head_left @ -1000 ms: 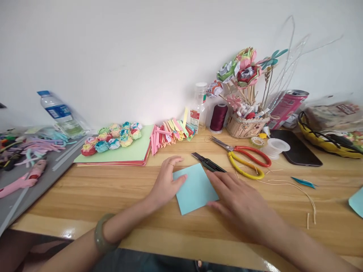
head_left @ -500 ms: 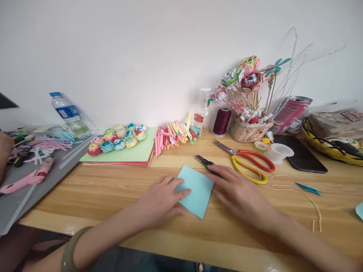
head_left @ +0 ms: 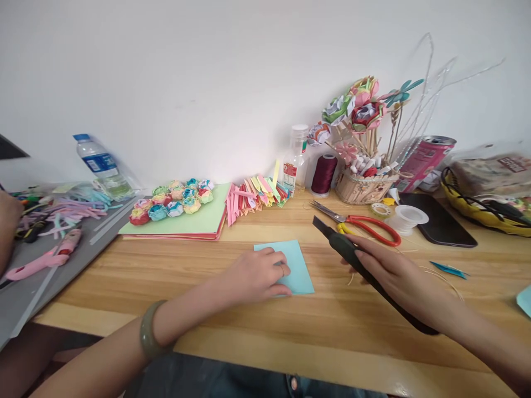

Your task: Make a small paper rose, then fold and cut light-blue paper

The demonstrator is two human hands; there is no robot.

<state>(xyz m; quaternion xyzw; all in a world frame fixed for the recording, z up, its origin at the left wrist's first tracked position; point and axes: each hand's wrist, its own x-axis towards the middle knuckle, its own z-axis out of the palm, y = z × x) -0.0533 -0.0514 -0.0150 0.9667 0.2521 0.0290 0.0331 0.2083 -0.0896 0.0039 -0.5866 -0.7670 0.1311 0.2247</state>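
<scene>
A light blue square of paper (head_left: 302,272) lies flat on the wooden table. Resting on its left part is my left hand (head_left: 265,273), fingers bent over the sheet, thumb apart near the front edge. This hand is open and presses the paper from above without pinching it. To the right of the paper, my right hand (head_left: 384,265) is closed around a black utility knife (head_left: 359,258). The knife is raised off the table and its blade points up and left. Behind it, red and yellow-handled scissors (head_left: 373,228) lie partly hidden by the hand.
Folded paper strips (head_left: 255,200) and paper flowers (head_left: 174,202) on green sheets stand behind. Farther right are a thread spool (head_left: 324,176), a basket of paper flowers (head_left: 367,185), a phone (head_left: 437,219) and blue tweezers (head_left: 448,270). A pink glue gun (head_left: 45,262) lies left, near another person's hand (head_left: 8,221).
My right hand has picked up the utility knife from the table and moved right with it. The blue paper has turned under my left hand, whose fingers are now more bent.
</scene>
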